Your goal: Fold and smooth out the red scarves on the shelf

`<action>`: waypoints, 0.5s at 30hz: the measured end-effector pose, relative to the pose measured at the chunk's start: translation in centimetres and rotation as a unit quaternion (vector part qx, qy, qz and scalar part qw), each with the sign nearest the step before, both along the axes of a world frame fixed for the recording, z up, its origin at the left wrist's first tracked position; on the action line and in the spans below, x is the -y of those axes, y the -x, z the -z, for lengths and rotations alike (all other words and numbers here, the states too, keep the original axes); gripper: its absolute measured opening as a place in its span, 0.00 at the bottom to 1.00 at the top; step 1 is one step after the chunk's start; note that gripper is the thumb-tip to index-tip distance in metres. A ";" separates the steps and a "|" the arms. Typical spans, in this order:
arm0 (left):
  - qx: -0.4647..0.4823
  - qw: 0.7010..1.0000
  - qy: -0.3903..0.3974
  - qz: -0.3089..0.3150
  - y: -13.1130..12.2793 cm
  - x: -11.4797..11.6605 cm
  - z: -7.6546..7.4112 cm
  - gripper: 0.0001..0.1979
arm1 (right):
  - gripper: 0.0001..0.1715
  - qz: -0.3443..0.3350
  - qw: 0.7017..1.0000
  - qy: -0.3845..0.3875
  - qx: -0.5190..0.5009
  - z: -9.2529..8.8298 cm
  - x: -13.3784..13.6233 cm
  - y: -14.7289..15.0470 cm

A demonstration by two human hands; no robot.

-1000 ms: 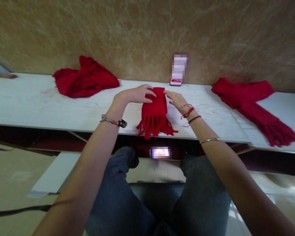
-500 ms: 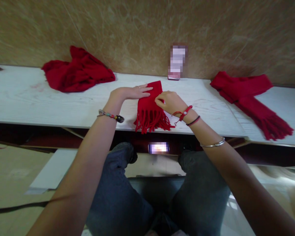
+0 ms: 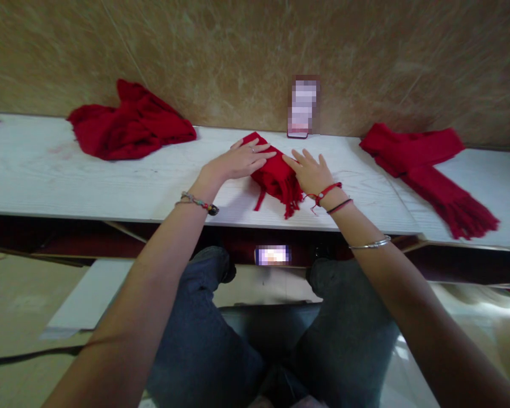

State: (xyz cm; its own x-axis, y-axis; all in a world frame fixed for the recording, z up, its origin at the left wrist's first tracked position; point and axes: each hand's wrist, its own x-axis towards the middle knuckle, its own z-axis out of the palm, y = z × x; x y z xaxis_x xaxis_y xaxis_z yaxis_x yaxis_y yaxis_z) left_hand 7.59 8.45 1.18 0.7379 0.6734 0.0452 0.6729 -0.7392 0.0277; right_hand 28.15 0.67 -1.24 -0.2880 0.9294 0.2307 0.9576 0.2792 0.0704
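A folded red scarf [image 3: 276, 168] lies at an angle on the white tabletop, its fringe pointing toward the front right. My left hand [image 3: 242, 158] rests on its upper left part, fingers stretched out across the cloth. At the scarf's right edge is my right hand [image 3: 310, 170], fingers spread and the fingertips at or just touching the cloth. Neither hand is closed around anything. Some of the fringe hangs loose below the fold.
On the left a crumpled red cloth [image 3: 130, 124] lies against the marbled wall. A second fringed red scarf [image 3: 425, 158] lies crossed over itself on the right. A blurred phone-like object [image 3: 302, 107] leans on the wall. Below the front edge, a lit screen [image 3: 272, 255] shows.
The scarf has turned so its fringe swings to the right, and its lower part looks bunched. My right hand has opened from a pinch and moved slightly right.
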 end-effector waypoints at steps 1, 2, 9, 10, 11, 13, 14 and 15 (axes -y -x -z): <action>0.003 1.000 -0.010 -0.015 -0.3 0.3 0.0 0.26 | 0.31 0.024 1.000 -0.003 0.000 0.2 -0.4 -0.6; 0.005 0.999 -0.021 -0.033 -0.6 0.6 -0.1 0.26 | 0.31 0.041 0.999 -0.006 -0.002 0.3 -0.8 -1.0; -0.029 0.987 -0.040 -0.153 -2.9 2.5 -1.0 0.29 | 0.32 -0.007 0.995 -0.059 -0.075 -0.6 -0.8 0.2; -0.032 0.984 -0.044 -0.170 -3.2 2.5 -1.0 0.29 | 0.32 -0.025 0.995 -0.057 -0.079 -0.6 -0.7 0.7; -0.033 0.981 -0.048 -0.185 -3.3 2.6 -1.1 0.29 | 0.32 -0.040 0.995 -0.047 -0.079 -0.6 -0.5 1.1; -0.035 0.976 -0.056 -0.209 -3.6 2.5 -1.1 0.29 | 0.34 -0.051 0.996 -0.015 -0.073 0.0 -0.4 1.5; -0.038 0.974 -0.056 -0.216 -3.7 2.4 -1.2 0.29 | 0.35 -0.049 0.996 -0.001 -0.069 0.3 -0.5 1.4; -0.040 0.973 -0.056 -0.220 -3.7 2.2 -1.3 0.30 | 0.36 -0.040 0.997 0.009 -0.068 0.7 -0.7 1.2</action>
